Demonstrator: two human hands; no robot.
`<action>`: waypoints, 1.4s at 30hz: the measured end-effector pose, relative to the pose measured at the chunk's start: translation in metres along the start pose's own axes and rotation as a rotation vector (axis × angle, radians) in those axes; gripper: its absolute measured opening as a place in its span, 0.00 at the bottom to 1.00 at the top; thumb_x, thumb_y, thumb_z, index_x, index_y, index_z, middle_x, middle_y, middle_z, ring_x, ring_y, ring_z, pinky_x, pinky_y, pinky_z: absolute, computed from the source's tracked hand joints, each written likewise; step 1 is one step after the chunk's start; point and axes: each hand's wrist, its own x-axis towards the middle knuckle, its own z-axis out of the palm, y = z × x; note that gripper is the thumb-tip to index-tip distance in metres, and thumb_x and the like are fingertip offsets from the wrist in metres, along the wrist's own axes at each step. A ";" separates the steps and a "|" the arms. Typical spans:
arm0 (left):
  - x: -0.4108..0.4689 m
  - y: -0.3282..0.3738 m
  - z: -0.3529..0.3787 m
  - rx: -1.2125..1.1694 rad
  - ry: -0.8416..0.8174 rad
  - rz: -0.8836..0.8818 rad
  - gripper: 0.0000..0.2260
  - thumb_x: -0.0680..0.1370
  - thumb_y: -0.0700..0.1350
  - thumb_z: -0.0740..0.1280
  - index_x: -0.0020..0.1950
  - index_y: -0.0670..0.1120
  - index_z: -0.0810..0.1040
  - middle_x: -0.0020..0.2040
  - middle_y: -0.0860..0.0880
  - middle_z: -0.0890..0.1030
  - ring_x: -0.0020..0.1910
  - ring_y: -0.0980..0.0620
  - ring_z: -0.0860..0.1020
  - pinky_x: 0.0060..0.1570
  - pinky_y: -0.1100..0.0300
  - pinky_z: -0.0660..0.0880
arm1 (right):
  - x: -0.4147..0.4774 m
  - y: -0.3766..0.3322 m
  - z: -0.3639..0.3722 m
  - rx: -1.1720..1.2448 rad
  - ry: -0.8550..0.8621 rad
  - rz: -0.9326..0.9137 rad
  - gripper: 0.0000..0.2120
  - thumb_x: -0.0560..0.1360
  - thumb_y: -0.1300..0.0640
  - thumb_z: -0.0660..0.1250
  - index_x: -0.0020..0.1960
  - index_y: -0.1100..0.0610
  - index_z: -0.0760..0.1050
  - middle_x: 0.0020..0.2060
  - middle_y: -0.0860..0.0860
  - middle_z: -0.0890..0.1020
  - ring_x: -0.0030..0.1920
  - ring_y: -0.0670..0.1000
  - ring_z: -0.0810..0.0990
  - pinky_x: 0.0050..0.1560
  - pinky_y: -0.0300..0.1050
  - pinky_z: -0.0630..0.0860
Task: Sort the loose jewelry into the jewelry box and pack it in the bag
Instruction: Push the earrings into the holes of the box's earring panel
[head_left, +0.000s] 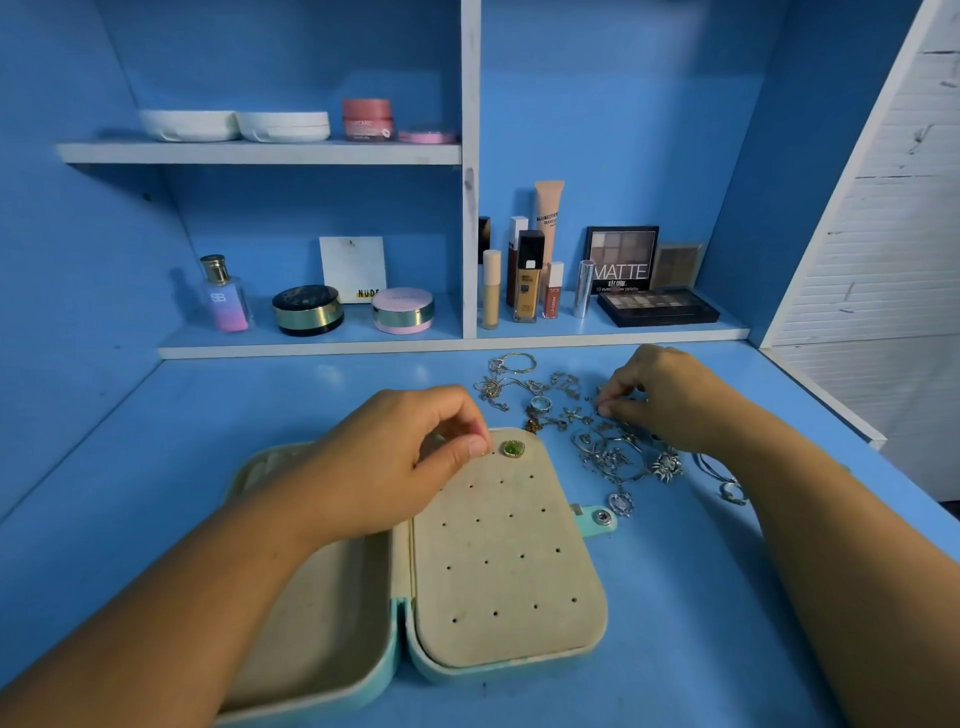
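My left grip (400, 462) is narrow, thumb and fingers curled at the far end of the jewelry box (511, 571), the thumb tip just beside the green earring (512, 449) seated in its holed panel; I cannot tell whether it pinches anything. Right of the box, my right grip (660, 400) pinches something small in the loose jewelry (597, 441). The pieces look light, thin and tangle-prone, so I judge each is best taken by one ring or post. Open bench (675, 623) lies right of the box.
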 end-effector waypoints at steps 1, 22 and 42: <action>0.000 0.000 0.000 0.008 0.016 -0.004 0.02 0.78 0.51 0.66 0.46 0.56 0.78 0.43 0.58 0.82 0.42 0.56 0.80 0.43 0.58 0.78 | 0.000 0.000 0.000 -0.007 -0.001 -0.005 0.06 0.74 0.53 0.70 0.49 0.53 0.84 0.41 0.43 0.73 0.40 0.42 0.70 0.36 0.30 0.64; -0.003 0.002 -0.002 -0.026 0.005 -0.058 0.04 0.71 0.47 0.77 0.44 0.53 0.84 0.40 0.59 0.84 0.42 0.60 0.81 0.47 0.64 0.78 | -0.010 -0.026 -0.003 0.042 0.088 -0.103 0.04 0.77 0.52 0.65 0.46 0.51 0.77 0.46 0.45 0.74 0.48 0.50 0.75 0.49 0.46 0.73; -0.003 0.012 -0.003 -0.075 -0.040 -0.094 0.07 0.69 0.49 0.78 0.43 0.53 0.82 0.41 0.55 0.84 0.37 0.58 0.79 0.36 0.69 0.74 | -0.028 -0.064 0.000 0.466 -0.184 -0.039 0.05 0.76 0.57 0.66 0.43 0.58 0.78 0.35 0.51 0.84 0.40 0.60 0.79 0.49 0.56 0.77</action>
